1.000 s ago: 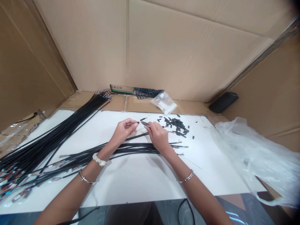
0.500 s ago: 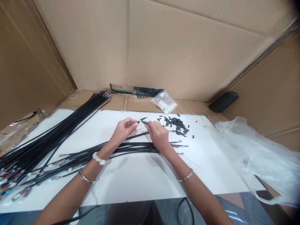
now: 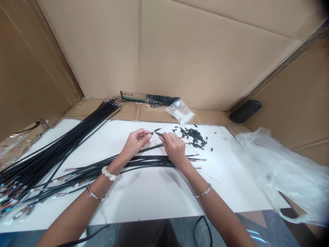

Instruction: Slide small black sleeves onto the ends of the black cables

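Note:
Pinched between the thumb and fingers of my left hand (image 3: 138, 140) is the end of a black cable (image 3: 156, 130), its thin tip pointing up and to the right. My right hand (image 3: 174, 145) grips a small dark pointed tool (image 3: 158, 134), whose exact kind is too small to tell. The tool's point is close against the cable end; whether they touch I cannot make out. Under my wrists lie several black cables (image 3: 149, 160) with stripped, coloured wire ends. Just right of my right hand is a scattered pile of short black sleeves (image 3: 194, 135).
A thick bundle of black cables (image 3: 69, 144) runs along the left of the white tabletop (image 3: 144, 199). At the back lie a clear plastic bag (image 3: 180, 112) and black netting (image 3: 161, 100). A large translucent bag (image 3: 288, 171) covers the right side. Cardboard walls (image 3: 174, 51) surround the table.
Almost nothing differs. The dark tool's point has shifted very slightly beside the cable end, while both hands keep their hold in the same place.

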The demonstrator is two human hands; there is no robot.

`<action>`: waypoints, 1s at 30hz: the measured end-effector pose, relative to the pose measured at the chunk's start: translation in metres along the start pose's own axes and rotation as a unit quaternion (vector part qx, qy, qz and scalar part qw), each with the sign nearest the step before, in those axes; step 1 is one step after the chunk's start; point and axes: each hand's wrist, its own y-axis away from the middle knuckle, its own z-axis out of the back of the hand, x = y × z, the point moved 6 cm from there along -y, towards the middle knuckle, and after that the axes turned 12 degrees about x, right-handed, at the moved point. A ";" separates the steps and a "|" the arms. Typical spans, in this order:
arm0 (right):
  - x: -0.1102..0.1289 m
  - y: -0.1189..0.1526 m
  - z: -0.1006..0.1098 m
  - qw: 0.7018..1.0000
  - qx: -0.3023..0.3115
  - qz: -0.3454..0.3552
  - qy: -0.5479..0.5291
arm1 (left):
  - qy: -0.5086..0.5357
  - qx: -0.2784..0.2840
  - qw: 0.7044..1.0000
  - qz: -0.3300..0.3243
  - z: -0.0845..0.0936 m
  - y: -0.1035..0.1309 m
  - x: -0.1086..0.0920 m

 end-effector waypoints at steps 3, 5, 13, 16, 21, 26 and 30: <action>0.001 0.000 0.001 1.000 -0.010 0.002 0.014 | 0.003 0.000 1.000 -0.002 0.000 0.000 -0.001; 0.002 -0.001 0.003 1.000 -0.015 0.006 0.023 | 0.003 0.001 1.000 -0.004 0.000 0.000 -0.001; -0.001 -0.001 0.001 1.000 0.005 -0.005 -0.007 | -0.005 0.000 1.000 -0.004 -0.001 0.000 0.000; 0.000 0.000 0.001 1.000 0.003 -0.003 -0.003 | -0.008 -0.003 1.000 -0.005 -0.001 0.000 -0.001; 0.002 -0.001 0.005 1.000 -0.013 0.001 0.017 | -0.008 -0.010 1.000 -0.015 -0.001 0.000 -0.002; -0.001 -0.002 0.006 1.000 -0.011 0.001 0.014 | -0.010 -0.028 0.999 -0.024 0.001 0.000 -0.001; -0.003 -0.002 0.006 1.000 -0.006 0.004 0.008 | -0.015 -0.034 0.999 -0.035 0.000 0.000 0.000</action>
